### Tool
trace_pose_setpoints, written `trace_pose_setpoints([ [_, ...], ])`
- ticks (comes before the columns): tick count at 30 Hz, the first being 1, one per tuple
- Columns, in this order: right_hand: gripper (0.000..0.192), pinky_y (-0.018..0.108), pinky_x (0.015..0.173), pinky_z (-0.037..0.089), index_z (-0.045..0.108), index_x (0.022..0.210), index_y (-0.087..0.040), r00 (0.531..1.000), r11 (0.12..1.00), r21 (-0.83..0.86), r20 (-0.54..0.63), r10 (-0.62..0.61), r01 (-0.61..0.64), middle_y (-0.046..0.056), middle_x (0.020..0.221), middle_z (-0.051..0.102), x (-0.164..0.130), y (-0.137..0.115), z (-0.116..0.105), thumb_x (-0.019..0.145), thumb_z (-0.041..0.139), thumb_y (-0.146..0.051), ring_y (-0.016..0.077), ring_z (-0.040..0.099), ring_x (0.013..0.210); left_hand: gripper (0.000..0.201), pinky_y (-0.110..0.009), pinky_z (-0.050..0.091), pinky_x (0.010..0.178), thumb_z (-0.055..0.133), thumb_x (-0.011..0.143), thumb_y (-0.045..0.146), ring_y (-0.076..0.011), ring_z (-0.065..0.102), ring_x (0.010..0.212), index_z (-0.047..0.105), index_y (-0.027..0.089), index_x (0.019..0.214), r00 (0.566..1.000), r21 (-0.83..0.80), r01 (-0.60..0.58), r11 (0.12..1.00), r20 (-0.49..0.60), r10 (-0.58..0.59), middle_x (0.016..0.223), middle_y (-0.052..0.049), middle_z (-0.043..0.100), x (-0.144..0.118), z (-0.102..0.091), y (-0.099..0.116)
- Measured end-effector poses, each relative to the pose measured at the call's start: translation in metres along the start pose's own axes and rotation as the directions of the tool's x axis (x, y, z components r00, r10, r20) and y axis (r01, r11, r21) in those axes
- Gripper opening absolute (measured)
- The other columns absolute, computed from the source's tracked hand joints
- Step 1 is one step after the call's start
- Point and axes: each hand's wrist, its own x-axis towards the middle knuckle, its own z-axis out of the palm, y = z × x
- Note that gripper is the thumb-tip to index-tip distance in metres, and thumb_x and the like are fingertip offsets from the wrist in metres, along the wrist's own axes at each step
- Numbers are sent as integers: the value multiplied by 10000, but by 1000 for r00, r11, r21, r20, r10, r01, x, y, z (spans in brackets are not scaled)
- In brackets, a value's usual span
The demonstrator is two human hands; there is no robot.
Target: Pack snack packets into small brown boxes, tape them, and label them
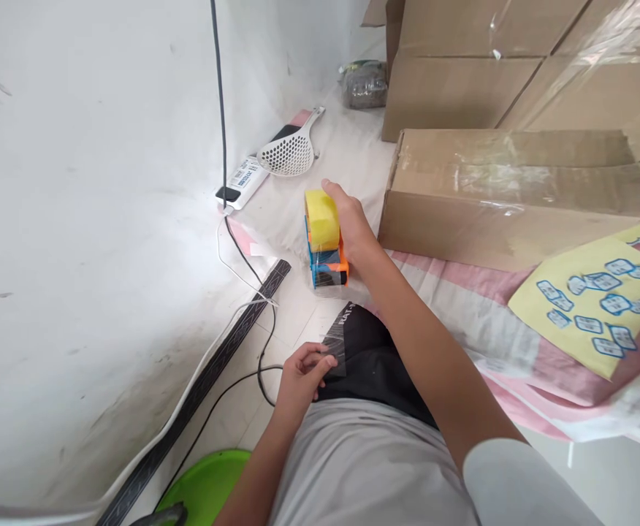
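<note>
My right hand [351, 219] grips a tape dispenser [323, 223] with a yellow roll and a blue and orange frame, just over the table's near edge. Lower down, close to my lap, my left hand [302, 372] pinches the end of a strip of clear tape [336, 352], fingers closed. The strip lies in front of my black trousers; whether it still joins the roll I cannot tell. To the right of the dispenser sits a long cardboard box [495, 197], with clear tape across its top and side.
A white slotted scoop [287, 155] rests on a white and black box [246, 179] by the wall. Large cartons [462, 91] stand behind. A yellow printed sheet [594, 307] lies on the pink and white cloth. Cables [262, 343] and a green round object [210, 482] are below left.
</note>
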Motion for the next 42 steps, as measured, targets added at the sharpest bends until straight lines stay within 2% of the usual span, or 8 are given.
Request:
trace_pose_setpoints([
  [3, 450, 321, 553, 552, 525, 779, -240, 995, 997, 72, 96, 19, -26, -2, 675, 545, -7, 1, -4, 807, 688, -659, 170, 586, 617, 550, -200, 386, 390, 848, 616, 498, -108, 547, 496, 763, 167, 1046, 999, 7, -47, 999, -14, 47, 753, -45, 758, 5, -4, 2],
  [8, 340, 311, 648, 576, 635, 877, -214, 970, 996, -25, 231, -78, 86, 17, 827, 650, -23, 2, -4, 798, 758, -521, 178, 674, 749, 407, -216, 434, 520, 833, 666, 512, -94, 501, 507, 672, 162, 535, 989, 15, -130, 991, -66, 131, 496, 2, 583, 10, -5, -2],
  [14, 306, 329, 674, 609, 609, 923, -206, 962, 991, -10, 244, -125, 132, 28, 825, 701, -27, 3, 5, 891, 675, -503, 179, 716, 739, 410, -204, 430, 479, 846, 645, 536, -80, 445, 493, 785, 157, 791, 988, -62, -151, 987, -35, 149, 516, 38, 512, 6, 3, 3],
  [21, 369, 291, 593, 580, 578, 849, -211, 984, 998, 8, 163, -68, 68, 23, 724, 679, -27, -5, 13, 885, 661, -569, 172, 694, 647, 334, -223, 438, 500, 799, 700, 496, -100, 488, 489, 749, 165, 707, 963, -28, -257, 966, -93, 253, 503, 28, 522, 5, 10, 3],
  [30, 380, 293, 476, 527, 573, 849, -201, 951, 968, 63, 215, 223, -241, 52, 652, 682, -53, -5, 33, 850, 699, -559, 200, 675, 560, 272, -277, 506, 652, 763, 694, 442, -161, 581, 643, 715, 175, 672, 928, 49, -359, 932, -88, 362, 630, -12, 656, 60, -1, 13],
  [34, 391, 313, 503, 542, 557, 817, -209, 937, 952, 108, 235, 257, -288, 50, 655, 664, -63, -23, 38, 886, 639, -584, 202, 667, 577, 297, -260, 470, 609, 793, 661, 449, -153, 565, 596, 691, 176, 606, 924, 87, -370, 925, -73, 376, 568, 1, 624, 69, 7, -1],
  [38, 418, 304, 518, 543, 536, 771, -218, 968, 987, 132, 246, 53, -88, 34, 654, 621, -78, -69, 54, 936, 548, -603, 182, 641, 592, 355, -248, 411, 525, 791, 651, 493, -126, 497, 472, 674, 169, 566, 921, 111, -357, 927, -122, 370, 458, 25, 530, 71, -1, -17],
  [42, 369, 271, 543, 529, 534, 764, -215, 967, 982, 18, 173, -186, 186, 10, 639, 568, -57, -97, 71, 947, 578, -533, 167, 643, 632, 342, -253, 450, 570, 769, 681, 506, -133, 549, 518, 732, 166, 691, 894, 93, -388, 917, -203, 399, 534, 17, 584, 74, -29, -3],
])
